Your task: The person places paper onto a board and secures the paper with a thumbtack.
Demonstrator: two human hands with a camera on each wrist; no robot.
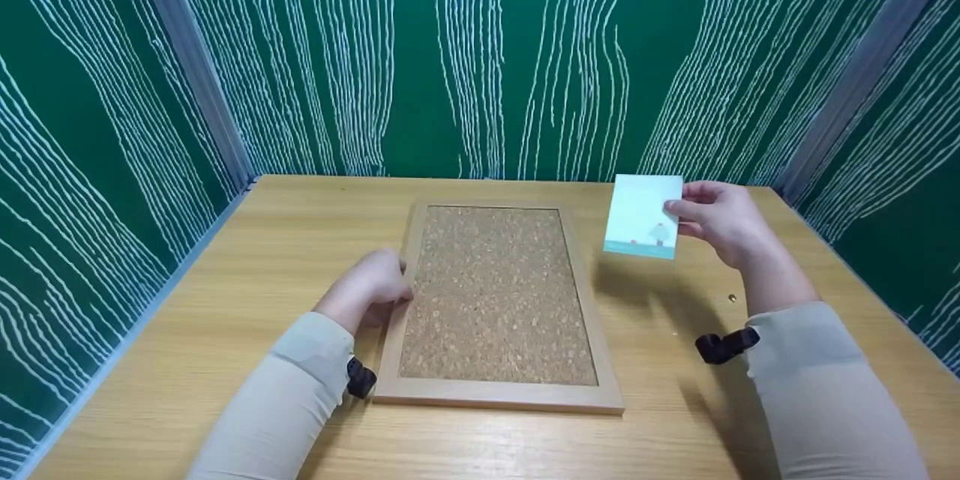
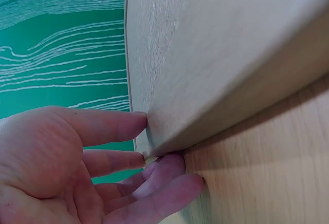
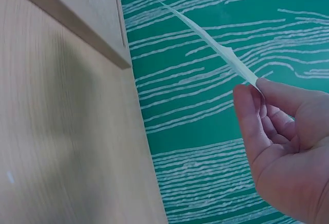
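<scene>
A cork board (image 1: pixel 495 296) in a light wooden frame lies flat on the table. My left hand (image 1: pixel 379 281) grips the left side of its frame, the thumb (image 2: pixel 115 126) on the top face and the other fingers low along the outer edge. To the right of the board, my right hand (image 1: pixel 720 217) pinches a pale mint note sheet (image 1: pixel 637 214) by its right edge, raised over the table. A small tree picture and a darker green band run along the sheet's bottom. Edge-on in the right wrist view, the note sheet (image 3: pixel 216 47) looks thin.
A small brass-coloured piece (image 1: pixel 733 298) lies on the wooden table (image 1: pixel 225 262), below the right hand. Green panels (image 1: pixel 420 60) with white wavy lines close off the back and sides. Each sleeve cuff carries a black wrist camera (image 1: pixel 727 346).
</scene>
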